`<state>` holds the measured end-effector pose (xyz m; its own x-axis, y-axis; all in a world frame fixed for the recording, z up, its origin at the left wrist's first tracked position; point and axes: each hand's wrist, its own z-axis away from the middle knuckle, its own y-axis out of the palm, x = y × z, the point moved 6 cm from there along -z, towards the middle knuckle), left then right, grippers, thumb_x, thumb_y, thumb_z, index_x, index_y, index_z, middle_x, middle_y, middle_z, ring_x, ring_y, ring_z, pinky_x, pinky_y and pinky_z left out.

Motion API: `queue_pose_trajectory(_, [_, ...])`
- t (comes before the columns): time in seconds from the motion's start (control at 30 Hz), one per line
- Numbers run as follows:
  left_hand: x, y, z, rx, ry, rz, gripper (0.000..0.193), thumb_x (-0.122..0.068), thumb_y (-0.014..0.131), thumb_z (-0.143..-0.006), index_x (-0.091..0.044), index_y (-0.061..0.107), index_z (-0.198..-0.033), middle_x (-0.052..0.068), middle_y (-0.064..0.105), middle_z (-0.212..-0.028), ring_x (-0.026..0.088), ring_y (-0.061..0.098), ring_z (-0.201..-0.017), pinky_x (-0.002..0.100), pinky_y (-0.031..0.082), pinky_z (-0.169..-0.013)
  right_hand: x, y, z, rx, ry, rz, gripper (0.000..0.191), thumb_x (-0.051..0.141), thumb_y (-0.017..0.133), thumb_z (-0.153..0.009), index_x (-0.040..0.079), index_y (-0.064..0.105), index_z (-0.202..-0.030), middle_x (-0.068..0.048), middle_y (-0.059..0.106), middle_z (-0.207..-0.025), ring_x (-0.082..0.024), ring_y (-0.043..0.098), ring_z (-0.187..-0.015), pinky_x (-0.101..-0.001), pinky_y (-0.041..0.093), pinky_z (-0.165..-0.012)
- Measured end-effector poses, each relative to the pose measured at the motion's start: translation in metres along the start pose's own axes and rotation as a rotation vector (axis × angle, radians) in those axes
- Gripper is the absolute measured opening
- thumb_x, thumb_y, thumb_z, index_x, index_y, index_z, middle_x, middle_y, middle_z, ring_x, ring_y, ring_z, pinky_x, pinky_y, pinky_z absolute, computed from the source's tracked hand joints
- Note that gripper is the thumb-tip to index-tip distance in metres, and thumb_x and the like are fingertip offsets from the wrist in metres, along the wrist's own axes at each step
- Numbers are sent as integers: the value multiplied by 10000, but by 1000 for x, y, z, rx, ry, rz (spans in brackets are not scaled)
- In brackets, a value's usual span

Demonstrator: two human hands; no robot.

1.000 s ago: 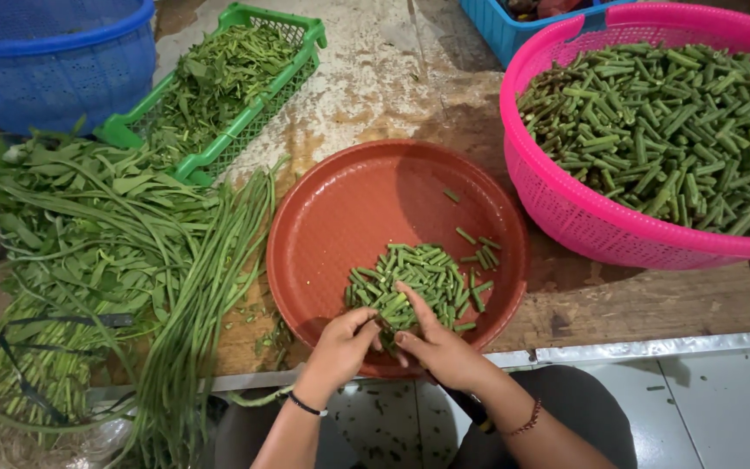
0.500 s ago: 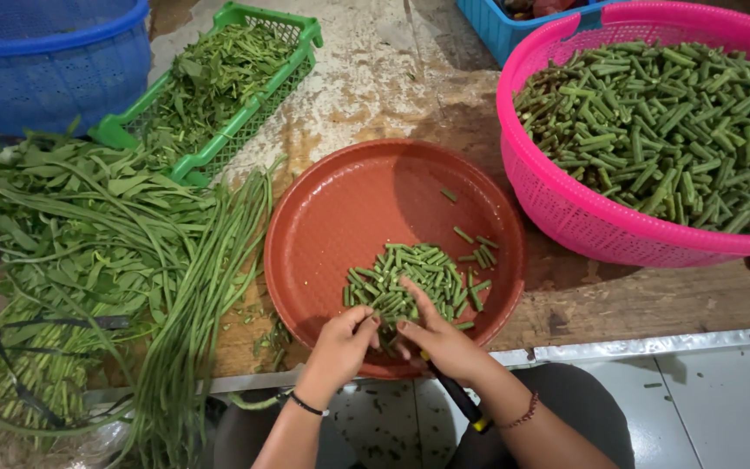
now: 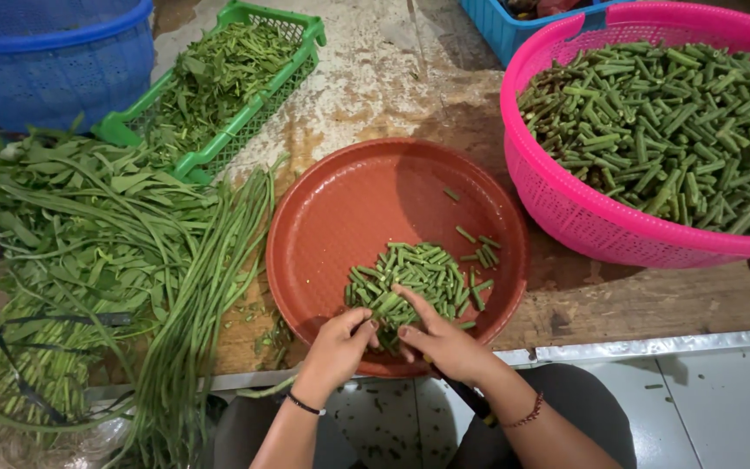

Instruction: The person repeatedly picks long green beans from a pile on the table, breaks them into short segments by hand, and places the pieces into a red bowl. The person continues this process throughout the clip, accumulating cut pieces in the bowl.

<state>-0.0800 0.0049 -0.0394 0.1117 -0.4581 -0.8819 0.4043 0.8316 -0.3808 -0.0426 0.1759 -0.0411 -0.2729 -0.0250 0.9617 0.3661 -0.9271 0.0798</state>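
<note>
Both hands' grip, left hand (image 3: pixel 336 347) and right hand (image 3: pixel 444 340), pinches cut beans (image 3: pixel 414 278) heaped in the red tray (image 3: pixel 332 226), and a loose pinch could scatter pieces onto the worktop (image 3: pixel 653 300).

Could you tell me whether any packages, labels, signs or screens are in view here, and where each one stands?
None: no package, label, sign or screen shows.
Only unmarked containers: a red tray at centre, a pink basket at right, a green crate and a blue basket at upper left.
</note>
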Motion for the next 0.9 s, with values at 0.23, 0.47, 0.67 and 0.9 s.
queue_pose_trajectory(0.23, [-8,4,1,28,-1,-25,224,-187,541,-990,-8,669,-947,77,691,-784,202,649,-721,354,516,-703,-7,6,-1,-10,57,3,632,169,506,-1029,244,253,-1603,-29,591,-833,-104,526,-711,-266,449,-611])
queue_pose_trajectory(0.47, [-18,14,7,52,37,-42,209,-186,589,-959,-3,688,-950,96,700,-750,201,651,-695,359,517,-682,-9,3,-8,-102,103,-36,574,243,507,-1033,227,304,-1570,-26,576,-748,-135,487,-610,-296,415,-539])
queue_pose_trajectory(0.67, [-16,4,4,-30,16,48,301,-120,549,-948,-52,577,-1240,74,692,-793,156,618,-683,345,491,-646,-9,5,-6,37,42,-83,602,234,507,-1026,242,284,-1585,-15,551,-730,-106,498,-645,-273,428,-583])
queue_pose_trajectory(0.9, [-6,3,4,10,0,93,364,-90,562,-933,-74,533,-1296,80,674,-804,149,553,-643,344,448,-607,-13,1,-8,1,-41,-87,492,202,521,-1052,113,429,-1527,4,533,-791,-97,499,-721,-274,431,-637])
